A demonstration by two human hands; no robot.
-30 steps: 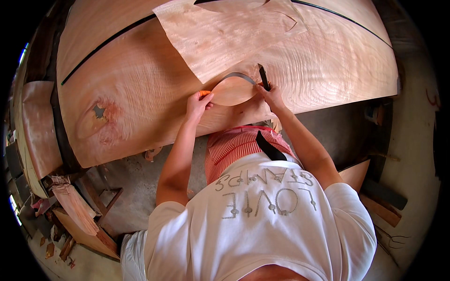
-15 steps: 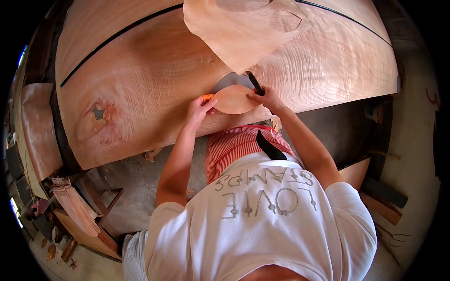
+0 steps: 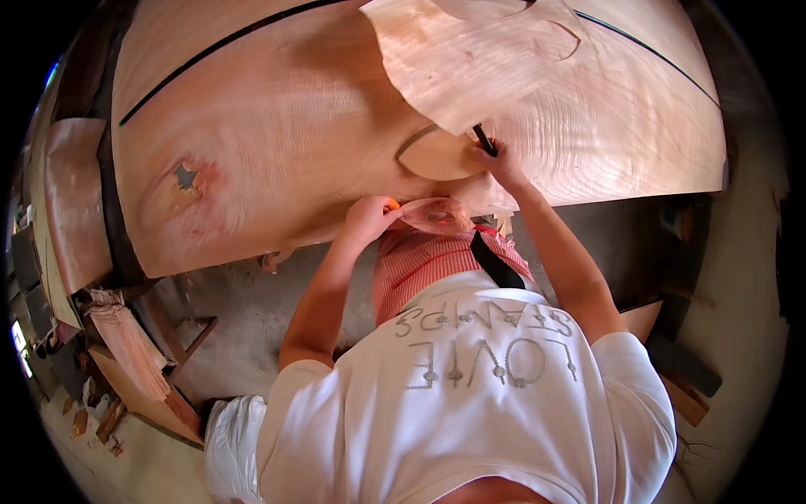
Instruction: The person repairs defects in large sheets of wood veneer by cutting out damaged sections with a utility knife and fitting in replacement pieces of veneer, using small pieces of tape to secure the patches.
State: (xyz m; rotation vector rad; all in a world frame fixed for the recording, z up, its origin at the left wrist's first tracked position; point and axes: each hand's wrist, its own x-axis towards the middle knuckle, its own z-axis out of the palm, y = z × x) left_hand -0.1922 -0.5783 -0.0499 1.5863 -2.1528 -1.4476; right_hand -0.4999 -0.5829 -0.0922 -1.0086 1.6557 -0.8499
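My left hand [image 3: 369,220], at the near edge of the wood veneer sheet [image 3: 285,176], pinches the left tip of a reddish oval veneer piece [image 3: 432,217]. Something orange [image 3: 392,204] shows by its fingertips; I cannot tell what. A pale oval veneer patch [image 3: 441,156] lies over the opening in the sheet, with a dark gap along its upper left edge. My right hand [image 3: 505,166] is at the right end of this patch, its fingers closed on a slim black tool [image 3: 484,140]. The tool's tip is hidden, so its kind is unclear.
A loose veneer offcut [image 3: 470,67] with curved cuts lies beyond the patch. At the left, the big sheet has a ragged knot hole [image 3: 185,176]. A dark strip [image 3: 227,46] crosses its far part. Veneer scraps [image 3: 130,344] and boards stand at the lower left.
The pale oval patch has gone from between both hands onto the opening. My left hand has drawn back toward me with the reddish oval piece. My right hand stays by the patch, still holding the black tool.
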